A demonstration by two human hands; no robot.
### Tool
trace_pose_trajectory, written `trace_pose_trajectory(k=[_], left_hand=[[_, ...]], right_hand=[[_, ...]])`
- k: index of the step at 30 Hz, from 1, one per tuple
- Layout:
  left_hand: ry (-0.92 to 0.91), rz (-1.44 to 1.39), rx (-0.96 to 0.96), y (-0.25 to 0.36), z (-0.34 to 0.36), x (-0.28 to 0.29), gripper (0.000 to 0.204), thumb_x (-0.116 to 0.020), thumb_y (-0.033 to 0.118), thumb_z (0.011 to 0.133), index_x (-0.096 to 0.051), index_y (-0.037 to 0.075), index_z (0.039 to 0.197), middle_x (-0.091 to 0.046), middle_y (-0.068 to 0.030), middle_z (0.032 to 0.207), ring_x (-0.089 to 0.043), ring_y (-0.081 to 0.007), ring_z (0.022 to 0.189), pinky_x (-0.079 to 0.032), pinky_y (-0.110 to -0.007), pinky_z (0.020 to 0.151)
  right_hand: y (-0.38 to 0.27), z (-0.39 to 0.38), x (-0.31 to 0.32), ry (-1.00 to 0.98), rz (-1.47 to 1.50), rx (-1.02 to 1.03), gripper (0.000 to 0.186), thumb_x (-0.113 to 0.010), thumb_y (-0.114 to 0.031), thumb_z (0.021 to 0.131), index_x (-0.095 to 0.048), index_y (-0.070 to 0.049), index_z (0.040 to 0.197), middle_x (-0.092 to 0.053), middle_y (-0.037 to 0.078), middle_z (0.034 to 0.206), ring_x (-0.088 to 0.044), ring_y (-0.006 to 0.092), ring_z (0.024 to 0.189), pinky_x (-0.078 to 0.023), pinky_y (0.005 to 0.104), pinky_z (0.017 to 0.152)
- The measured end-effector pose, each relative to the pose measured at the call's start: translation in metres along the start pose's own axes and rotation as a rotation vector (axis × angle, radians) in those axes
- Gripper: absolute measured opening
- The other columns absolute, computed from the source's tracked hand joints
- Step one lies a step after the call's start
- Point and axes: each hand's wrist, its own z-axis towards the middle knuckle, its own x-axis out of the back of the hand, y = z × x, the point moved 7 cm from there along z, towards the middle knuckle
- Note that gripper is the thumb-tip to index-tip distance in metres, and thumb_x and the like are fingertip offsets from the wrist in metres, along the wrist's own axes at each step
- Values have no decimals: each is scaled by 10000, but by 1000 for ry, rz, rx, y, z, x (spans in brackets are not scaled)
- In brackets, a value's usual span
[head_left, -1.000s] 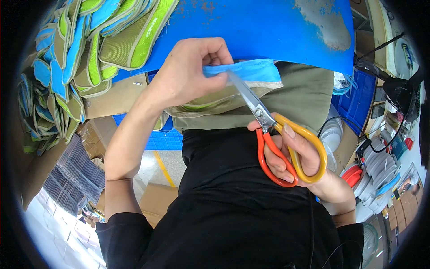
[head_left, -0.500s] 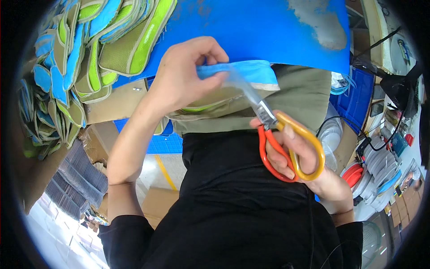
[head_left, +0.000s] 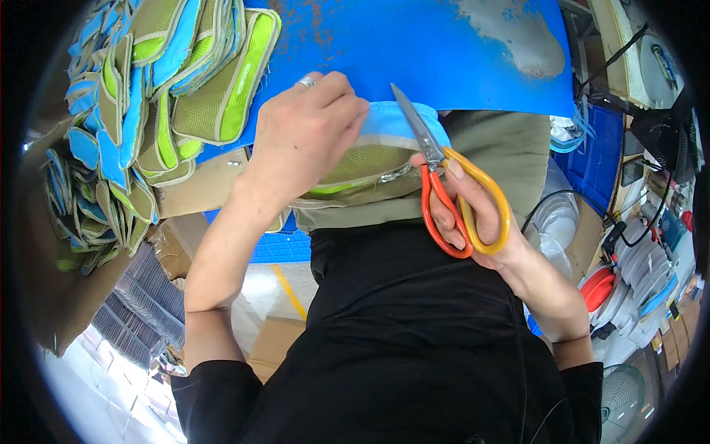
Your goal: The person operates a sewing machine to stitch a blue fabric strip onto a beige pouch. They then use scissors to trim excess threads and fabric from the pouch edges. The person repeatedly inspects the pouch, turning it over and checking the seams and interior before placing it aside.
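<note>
Fabric piece lies between the curled left hand, fingertips hidden, pinch unclear, and right hand gripping scissors.

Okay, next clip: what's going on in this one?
A person works with both hands at a blue table. Their left hand is at a blue-edged fabric piece over the lap, fingertips hidden from view. The right hand holds scissors with one red and one yellow handle, blades pointing up and away across the view of the blue edge. A heap of green, blue and khaki pieces sits at the left.
</note>
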Motion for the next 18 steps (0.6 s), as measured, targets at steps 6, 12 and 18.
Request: trace_pose_trajectory(k=[6, 12, 18], left_hand=[[-66, 42, -32, 3, 10, -4, 109, -774, 51, 756, -688, 80, 816, -619, -34, 851, -644, -218, 714, -524, -351, 603], [-27, -224, 213, -17, 11, -14, 91, -731, -2, 762, -656, 42, 788, -597, -46, 794, -607, -164, 646, -501, -305, 582], [4, -380, 383, -31, 3, -15, 52, -729, 1, 810, -679, 4, 823, -635, -33, 810, -595, -114, 664, -478, -271, 592]], right_hand=[[3, 4, -1, 2, 17, -13, 423, -513, -365, 1081, -531, -24, 1330, -470, 9, 600, -419, 93, 415, -326, 235, 408], [3, 7, -2, -21, -21, -30, 402, -515, -349, 1083, -514, -28, 1326, -473, 6, 593, -435, 92, 403, -335, 236, 376], [5, 6, -1, -45, -48, -21, 401, -506, -364, 1085, -507, -39, 1319, -474, 2, 602, -435, 88, 405, -329, 226, 371]])
